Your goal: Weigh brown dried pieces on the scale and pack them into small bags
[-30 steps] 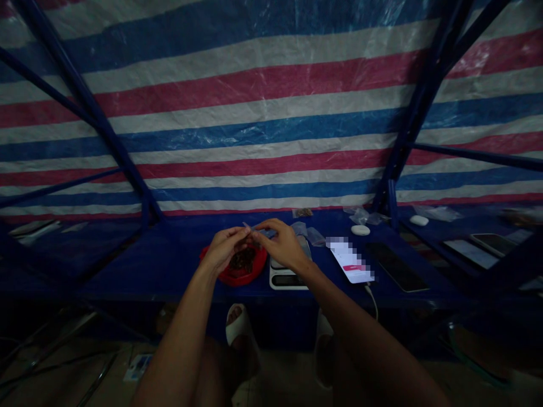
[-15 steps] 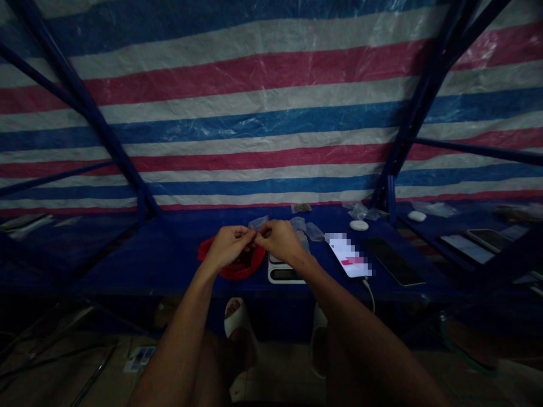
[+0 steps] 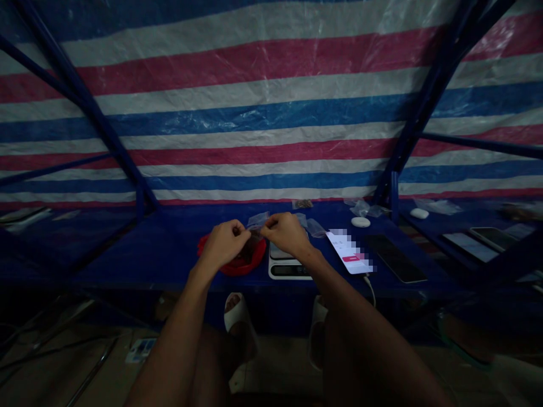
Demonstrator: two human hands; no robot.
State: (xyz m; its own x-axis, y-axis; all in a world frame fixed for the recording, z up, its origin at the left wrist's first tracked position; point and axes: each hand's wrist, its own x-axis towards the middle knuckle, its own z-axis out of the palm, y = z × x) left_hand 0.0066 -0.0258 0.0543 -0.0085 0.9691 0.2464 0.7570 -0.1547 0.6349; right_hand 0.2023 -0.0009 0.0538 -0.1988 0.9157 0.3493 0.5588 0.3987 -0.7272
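Striped tarpaulin (image 3: 271,113) in red, white and blue closes the far side of a dim stall, with a blue table (image 3: 169,254) running across the near middle. Above the table's centre the left hand (image 3: 223,244) and the right hand (image 3: 286,233) meet, fingertips of both pinched together on the top edge of a small clear plastic bag (image 3: 257,221) held between them, just over a red dish (image 3: 244,260) that holds dark brown pieces. Whether the bag already contains anything cannot be told in this light; judging by the grip on its mouth, the packet is being opened or sealed, and the dish is not yet emptied. Just right of the dish sits a white digital scale (image 3: 288,265), partly under the right wrist. Further right lie a lit phone (image 3: 350,253) on a cable, a dark phone (image 3: 396,259) and a white oval case (image 3: 360,222). More clear bags (image 3: 316,228) lie beyond the hands. Nothing blocks the hands; blue frame poles (image 3: 139,192) stand well to either side.
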